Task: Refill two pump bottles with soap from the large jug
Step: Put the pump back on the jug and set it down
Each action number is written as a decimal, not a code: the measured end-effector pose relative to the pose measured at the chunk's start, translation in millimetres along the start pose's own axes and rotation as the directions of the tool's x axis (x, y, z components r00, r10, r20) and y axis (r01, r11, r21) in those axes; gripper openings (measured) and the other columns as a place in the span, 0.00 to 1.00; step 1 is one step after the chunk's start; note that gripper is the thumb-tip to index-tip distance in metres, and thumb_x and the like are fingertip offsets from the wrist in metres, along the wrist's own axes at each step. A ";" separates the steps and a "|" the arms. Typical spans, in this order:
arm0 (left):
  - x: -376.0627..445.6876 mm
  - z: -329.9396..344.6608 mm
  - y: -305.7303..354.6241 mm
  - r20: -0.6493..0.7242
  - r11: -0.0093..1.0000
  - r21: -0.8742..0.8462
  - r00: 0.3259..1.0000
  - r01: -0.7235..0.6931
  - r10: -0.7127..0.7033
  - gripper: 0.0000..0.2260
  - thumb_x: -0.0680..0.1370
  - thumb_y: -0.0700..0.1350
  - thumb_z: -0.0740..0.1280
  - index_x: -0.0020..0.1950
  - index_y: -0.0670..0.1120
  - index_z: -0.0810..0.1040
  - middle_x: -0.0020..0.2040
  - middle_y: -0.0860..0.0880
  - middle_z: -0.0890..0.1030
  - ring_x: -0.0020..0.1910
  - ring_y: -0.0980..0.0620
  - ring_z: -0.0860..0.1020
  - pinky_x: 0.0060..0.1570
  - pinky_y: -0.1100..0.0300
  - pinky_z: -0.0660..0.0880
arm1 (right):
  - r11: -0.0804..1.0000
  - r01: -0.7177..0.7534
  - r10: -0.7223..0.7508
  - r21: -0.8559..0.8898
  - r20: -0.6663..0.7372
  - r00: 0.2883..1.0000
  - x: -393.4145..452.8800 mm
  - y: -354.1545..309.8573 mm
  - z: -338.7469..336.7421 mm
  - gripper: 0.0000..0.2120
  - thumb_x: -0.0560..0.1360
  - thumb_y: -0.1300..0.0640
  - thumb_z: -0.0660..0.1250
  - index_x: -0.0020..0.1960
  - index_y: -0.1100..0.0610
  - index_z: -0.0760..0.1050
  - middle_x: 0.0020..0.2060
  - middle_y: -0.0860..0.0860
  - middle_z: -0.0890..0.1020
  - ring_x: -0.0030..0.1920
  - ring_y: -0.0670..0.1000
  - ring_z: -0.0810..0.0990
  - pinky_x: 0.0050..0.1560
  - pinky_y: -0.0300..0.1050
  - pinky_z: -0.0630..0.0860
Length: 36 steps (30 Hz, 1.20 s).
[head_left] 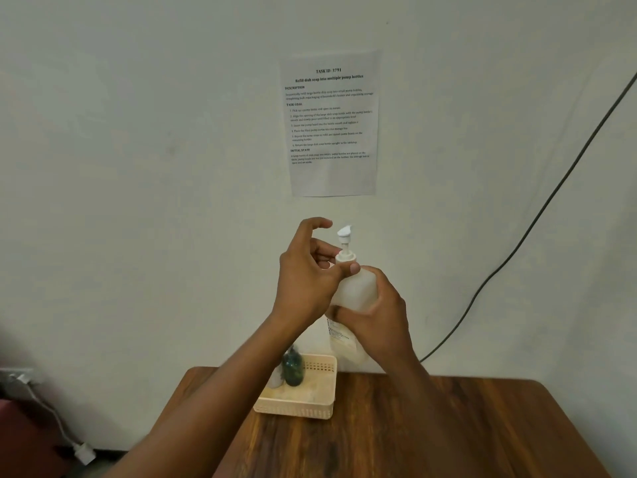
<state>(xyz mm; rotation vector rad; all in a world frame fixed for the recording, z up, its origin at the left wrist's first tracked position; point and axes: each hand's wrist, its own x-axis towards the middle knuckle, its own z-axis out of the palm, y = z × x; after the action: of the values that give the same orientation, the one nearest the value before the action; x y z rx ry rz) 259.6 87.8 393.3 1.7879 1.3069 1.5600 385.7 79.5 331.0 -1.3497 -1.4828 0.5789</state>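
A frosted white pump bottle (356, 288) is held up in front of the wall, above the table. My right hand (375, 315) wraps around its body. My left hand (310, 270) pinches the white collar under the pump head (344, 232), thumb and fingers on it, index finger raised. Behind and below the bottle, the large pale jug (344, 343) with a label stands at the table's far edge, mostly hidden by my right hand. A dark green bottle (293, 369) stands in the cream basket (320, 405).
The wooden table (448, 436) fills the lower right. A printed task sheet (331, 122) is taped to the wall. A dark cable (537, 215) runs down the wall at right. A white plug and cord (82, 453) lie at lower left.
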 end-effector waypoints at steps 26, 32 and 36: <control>32.2 -45.9 19.0 0.595 0.927 -0.323 0.803 0.189 0.044 0.14 0.81 0.34 0.67 0.66 0.36 0.80 0.63 0.41 0.84 0.64 0.46 0.82 0.63 0.56 0.78 | 0.973 -0.017 -0.020 0.228 0.156 0.988 2.3 -28.1 -18.0 0.31 0.63 0.51 0.81 0.62 0.41 0.72 0.52 0.43 0.81 0.53 0.48 0.82 0.50 0.50 0.83; 19.5 -32.0 21.7 0.141 0.986 -0.163 0.990 0.021 0.002 0.12 0.70 0.47 0.81 0.51 0.48 0.86 0.48 0.50 0.85 0.50 0.54 0.82 0.49 0.58 0.79 | 0.987 0.017 -0.033 0.162 0.102 0.994 3.4 -37.1 -14.4 0.34 0.65 0.47 0.80 0.66 0.41 0.68 0.57 0.43 0.79 0.55 0.47 0.80 0.55 0.52 0.82; 24.5 -43.5 22.7 0.265 0.973 -0.229 0.964 0.031 0.032 0.08 0.75 0.41 0.77 0.52 0.43 0.86 0.52 0.46 0.87 0.56 0.46 0.84 0.56 0.54 0.81 | 0.973 0.034 -0.075 0.230 0.173 0.982 3.2 -39.7 -24.1 0.33 0.60 0.47 0.81 0.62 0.39 0.71 0.53 0.43 0.81 0.53 0.48 0.82 0.50 0.51 0.84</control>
<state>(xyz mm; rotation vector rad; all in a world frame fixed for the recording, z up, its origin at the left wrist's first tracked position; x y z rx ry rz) 225.7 87.0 436.4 1.7757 0.9568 1.3509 389.8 65.6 375.2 -1.0988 -1.5421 0.8271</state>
